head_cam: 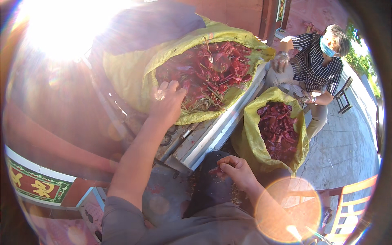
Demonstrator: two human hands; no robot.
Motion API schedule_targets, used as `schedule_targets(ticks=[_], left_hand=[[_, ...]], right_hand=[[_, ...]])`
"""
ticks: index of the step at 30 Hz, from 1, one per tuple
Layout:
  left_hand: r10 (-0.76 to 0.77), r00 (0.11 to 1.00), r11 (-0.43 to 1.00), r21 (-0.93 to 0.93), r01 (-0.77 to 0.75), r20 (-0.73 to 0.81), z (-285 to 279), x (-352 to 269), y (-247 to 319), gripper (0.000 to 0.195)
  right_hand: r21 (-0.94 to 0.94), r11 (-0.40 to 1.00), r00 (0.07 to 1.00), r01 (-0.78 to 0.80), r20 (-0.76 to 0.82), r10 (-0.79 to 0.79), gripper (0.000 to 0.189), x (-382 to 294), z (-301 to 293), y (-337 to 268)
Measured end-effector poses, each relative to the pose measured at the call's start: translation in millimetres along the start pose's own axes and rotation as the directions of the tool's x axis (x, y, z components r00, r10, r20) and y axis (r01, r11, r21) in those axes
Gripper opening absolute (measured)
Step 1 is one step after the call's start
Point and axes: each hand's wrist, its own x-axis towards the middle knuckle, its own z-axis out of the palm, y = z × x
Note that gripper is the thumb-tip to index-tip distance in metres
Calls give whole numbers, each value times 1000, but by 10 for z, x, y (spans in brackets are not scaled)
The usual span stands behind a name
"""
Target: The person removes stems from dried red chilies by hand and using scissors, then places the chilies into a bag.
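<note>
A large yellow woven sack (pixel 125 67) lies with its mouth towards me, full of dried red chili peppers (pixel 214 65) and loose stems (pixel 211 98). My left hand (pixel 167 99) reaches over the near left of that mouth, against the chilies. Its fingertips are partly hidden, so whether they grip anything does not show. Above my dark trouser leg, my right hand (pixel 237 171) pinches a dried red chili (pixel 216 171) between thumb and fingers. A second, upright yellow sack (pixel 251 134) stands to the right, with darker red chili peppers (pixel 278 131) inside.
The big sack rests on a metal-edged platform (pixel 211 144). Across the smaller sack sits a person (pixel 318 64) in a striped shirt and mask, one hand raised. Wooden chair slats (pixel 352 205) are at lower right, a dark stool (pixel 344 96) behind. Sun glare washes out the upper left.
</note>
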Motion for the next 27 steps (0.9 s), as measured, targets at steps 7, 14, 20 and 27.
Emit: schedule_targets(ticks=[7, 14, 20, 27], left_hand=[[-149, 970, 951, -297, 87, -192, 124, 3, -311, 8], [-462, 871, 725, -637, 262, -167, -587, -4, -18, 7], [-392, 915, 374, -893, 249, 91, -787, -421, 821, 7], [-95, 949, -345, -904, 253, 301, -734, -717, 1329, 35]], right_hand=[[89, 996, 993, 27, -119, -16, 27, -160, -345, 124], [-217, 942, 938, 257, -180, -297, 26, -187, -123, -243], [-780, 378, 658, 498, 57, -751, 49, -312, 140, -953], [-737, 496, 848, 460, 199, -491, 42, -371, -62, -949]])
